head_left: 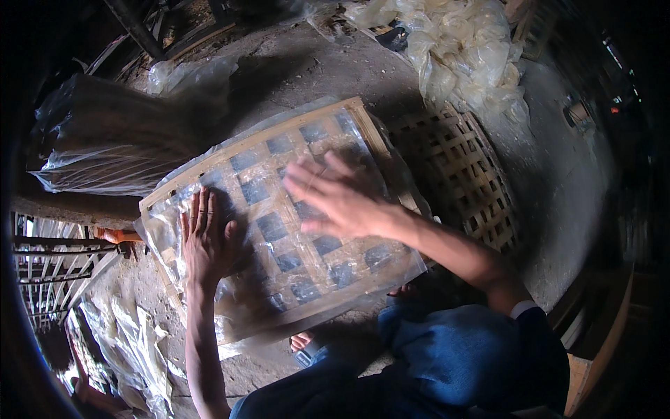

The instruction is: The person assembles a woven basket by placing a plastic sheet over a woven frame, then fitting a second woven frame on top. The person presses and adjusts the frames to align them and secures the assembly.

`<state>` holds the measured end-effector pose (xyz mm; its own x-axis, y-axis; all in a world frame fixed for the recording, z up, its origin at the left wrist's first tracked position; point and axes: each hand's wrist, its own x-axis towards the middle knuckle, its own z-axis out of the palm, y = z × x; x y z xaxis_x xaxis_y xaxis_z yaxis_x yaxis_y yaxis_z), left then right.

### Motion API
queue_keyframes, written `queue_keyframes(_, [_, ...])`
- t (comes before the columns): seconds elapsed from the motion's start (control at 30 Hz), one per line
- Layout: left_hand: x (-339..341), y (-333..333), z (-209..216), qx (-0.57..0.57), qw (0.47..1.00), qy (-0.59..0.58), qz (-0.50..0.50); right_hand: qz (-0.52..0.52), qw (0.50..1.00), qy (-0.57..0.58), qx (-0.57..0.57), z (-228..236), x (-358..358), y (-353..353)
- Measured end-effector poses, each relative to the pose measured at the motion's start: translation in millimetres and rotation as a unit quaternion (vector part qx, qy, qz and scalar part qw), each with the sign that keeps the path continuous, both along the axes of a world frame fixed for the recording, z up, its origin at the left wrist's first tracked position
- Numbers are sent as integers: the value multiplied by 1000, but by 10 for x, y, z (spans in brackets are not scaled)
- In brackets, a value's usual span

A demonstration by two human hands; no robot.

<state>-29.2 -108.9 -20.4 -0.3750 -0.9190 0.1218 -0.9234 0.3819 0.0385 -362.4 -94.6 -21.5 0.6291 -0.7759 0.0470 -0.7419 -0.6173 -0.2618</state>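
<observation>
Film (pixel 279 279) lies over the frame (pixel 377 143) mid-view, your left hand (pixel 208 248) flat on it at nine o'clock, your blurred right hand (pixel 335 199) spread at two, where a hasty sweep could wrinkle it.

Hands (pixel 207 250) over clear plastic sheet (pixel 380 279), wooden lattice frame (pixel 279 134) beneath

The clear plastic sheet (pixel 283 234) is gleaming glossily, the wooden frame (pixel 377 145) is looking matt, the crumpled plastic film (pixel 466 52) is shining, and the grey floor (pixel 307 66) is appearing rough.
</observation>
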Motion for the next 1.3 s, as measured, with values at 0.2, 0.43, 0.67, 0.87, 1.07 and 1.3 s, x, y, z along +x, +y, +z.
queue_keyframes(0.2, [11,-40,-11,-11,1000,-10,-15,-184,976,-110,39,-254,-815,-139])
queue_keyframes(0.43, [-37,-33,-5,3,1000,3,-15,-298,940,-160,51,14,-1209,-9])
queue_keyframes(0.67, [80,-38,-90,-23,999,-7,-26,-214,977,-8,-1,-212,-630,227])
queue_keyframes(0.87, [-10,-40,-62,-13,1000,-7,-20,-381,923,-47,-11,-404,-1341,156])
queue_keyframes(1.07, [100,-79,-116,-21,999,-19,-18,-308,920,-221,96,-346,-965,240])
queue_keyframes(1.3, [61,-112,-123,-30,998,-34,-33,-299,928,-223,5,-347,-907,295])
